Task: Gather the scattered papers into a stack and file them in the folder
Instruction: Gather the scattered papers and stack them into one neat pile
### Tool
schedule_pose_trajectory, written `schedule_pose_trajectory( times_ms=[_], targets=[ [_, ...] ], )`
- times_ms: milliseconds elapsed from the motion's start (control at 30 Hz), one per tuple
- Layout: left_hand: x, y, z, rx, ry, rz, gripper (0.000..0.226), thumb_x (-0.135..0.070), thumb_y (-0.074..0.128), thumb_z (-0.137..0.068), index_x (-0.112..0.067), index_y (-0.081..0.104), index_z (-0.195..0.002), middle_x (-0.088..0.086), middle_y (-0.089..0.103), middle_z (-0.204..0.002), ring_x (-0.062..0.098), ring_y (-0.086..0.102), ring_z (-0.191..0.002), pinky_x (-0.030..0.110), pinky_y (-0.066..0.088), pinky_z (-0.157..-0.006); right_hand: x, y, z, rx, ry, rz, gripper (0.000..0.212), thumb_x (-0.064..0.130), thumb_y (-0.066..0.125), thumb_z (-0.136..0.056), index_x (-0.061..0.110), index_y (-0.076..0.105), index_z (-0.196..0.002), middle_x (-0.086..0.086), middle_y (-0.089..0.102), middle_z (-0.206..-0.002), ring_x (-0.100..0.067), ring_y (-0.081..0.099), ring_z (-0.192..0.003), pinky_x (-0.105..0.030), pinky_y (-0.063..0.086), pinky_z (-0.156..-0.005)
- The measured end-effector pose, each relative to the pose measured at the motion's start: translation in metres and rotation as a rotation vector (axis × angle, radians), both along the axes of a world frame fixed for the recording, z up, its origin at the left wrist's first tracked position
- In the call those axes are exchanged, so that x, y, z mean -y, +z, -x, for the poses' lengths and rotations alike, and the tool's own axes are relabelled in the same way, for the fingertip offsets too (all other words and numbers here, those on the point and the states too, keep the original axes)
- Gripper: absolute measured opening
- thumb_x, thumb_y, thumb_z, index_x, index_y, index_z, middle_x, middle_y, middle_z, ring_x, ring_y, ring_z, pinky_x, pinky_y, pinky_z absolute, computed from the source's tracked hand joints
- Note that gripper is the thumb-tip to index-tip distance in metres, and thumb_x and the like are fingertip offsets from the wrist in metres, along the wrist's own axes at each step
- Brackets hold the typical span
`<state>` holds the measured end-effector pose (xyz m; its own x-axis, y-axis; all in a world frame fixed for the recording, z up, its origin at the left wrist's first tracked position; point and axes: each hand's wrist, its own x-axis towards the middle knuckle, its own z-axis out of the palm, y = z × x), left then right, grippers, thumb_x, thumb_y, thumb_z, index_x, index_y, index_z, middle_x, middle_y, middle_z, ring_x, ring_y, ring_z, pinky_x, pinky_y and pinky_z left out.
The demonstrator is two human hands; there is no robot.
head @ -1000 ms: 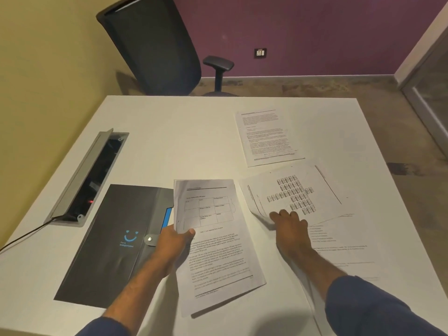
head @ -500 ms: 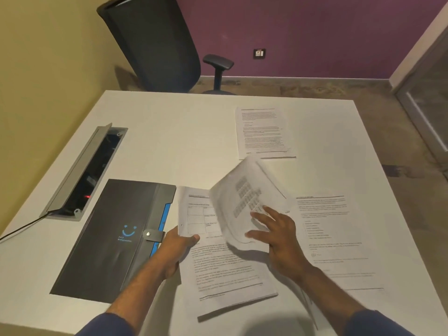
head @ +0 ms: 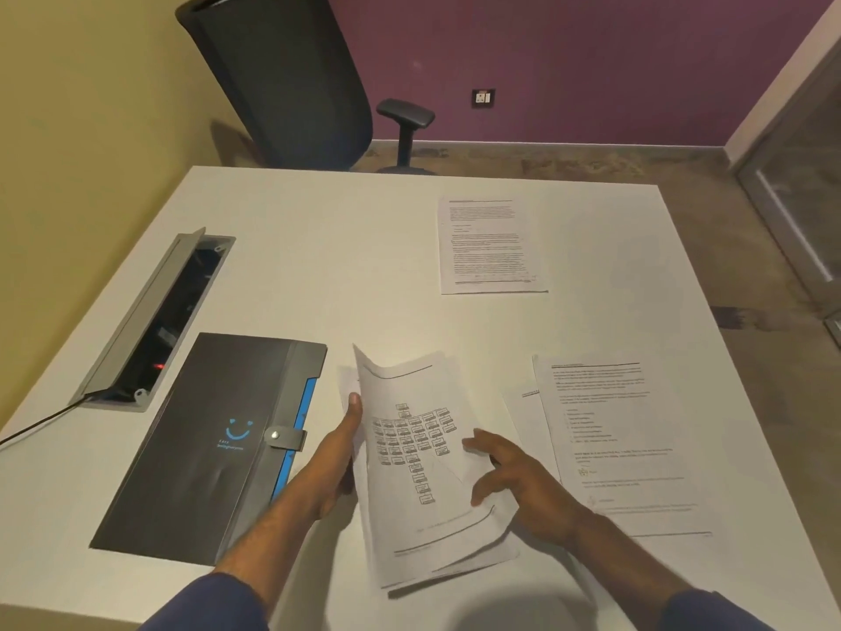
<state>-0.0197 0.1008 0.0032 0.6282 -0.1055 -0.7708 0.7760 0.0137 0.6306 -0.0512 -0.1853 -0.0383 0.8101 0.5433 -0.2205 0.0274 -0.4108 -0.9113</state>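
- Purple and yellow walls meet behind a dark office chair (head: pixel 291 79), and the white counter (head: pixel 364 266) we work at fills most of the view, with an open cable tray (head: pixel 154 321) sunk into its left side.
- Our dark folder (head: pixel 214 444) lies shut on the counter's near left, its snap tab fastened, so filing is still ahead of us.
- Loose sheets remain: one far page (head: pixel 491 243) well apart, and two overlapped pages (head: pixel 619 439) just beside our right hand.
- A second ago the chart sheet (head: pixel 414 444) lay flat to the right; now it sits on our growing stack, which holds at least two sheets.
- Our left hand (head: pixel 341 453) has its grip clamped on the stack's left edge, while our right hand (head: pixel 514 480) rests on the chart sheet with spread fingers.
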Motion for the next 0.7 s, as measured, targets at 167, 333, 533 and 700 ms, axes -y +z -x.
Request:
schedule_pose_trajectory(
  times_ms=[167,333,533,700],
  targets=[
    [0.008,0.004,-0.002,0.012,0.036,-0.125,0.06,-0.07,0.051,-0.086,-0.023,0.066,-0.122,0.004,0.076,-0.113,0.028,0.071,-0.105,0.051,0.053,-0.096,0.0,0.0,0.0,0.025,-0.011,0.026,0.048,-0.025,0.066,-0.058,0.006,0.077,-0.092,-0.001,0.044,-0.145,-0.013,0.019,-0.149,-0.037,0.026,-0.12],
    [0.013,-0.004,0.002,0.071,0.093,-0.308,0.035,-0.021,0.065,-0.095,-0.007,0.062,-0.128,0.007,0.073,-0.108,0.022,0.07,-0.091,0.033,0.057,-0.07,-0.006,-0.003,0.0,-0.134,-0.083,0.178,0.061,0.006,0.068,-0.075,0.038,0.061,-0.126,0.01,0.031,-0.157,-0.002,0.02,-0.145,-0.035,0.023,-0.119],
    [0.011,-0.003,0.003,0.119,0.174,-0.197,0.033,-0.009,0.06,-0.097,-0.006,0.058,-0.13,0.007,0.073,-0.11,0.017,0.07,-0.089,0.021,0.054,-0.056,0.004,-0.011,-0.005,0.077,-0.411,0.124,0.075,-0.01,0.042,-0.092,0.041,0.03,-0.147,0.008,0.036,-0.154,-0.009,0.032,-0.144,-0.039,0.029,-0.119],
    [0.005,0.001,0.002,0.22,0.142,-0.033,0.031,-0.003,0.056,-0.098,-0.011,0.057,-0.128,0.004,0.076,-0.111,0.025,0.071,-0.105,0.023,0.059,-0.066,0.005,0.011,-0.034,-0.231,-0.693,-0.191,0.07,0.01,0.075,-0.084,0.023,0.038,-0.142,-0.007,0.051,-0.137,-0.022,0.047,-0.132,-0.033,0.041,-0.102]
  ],
)
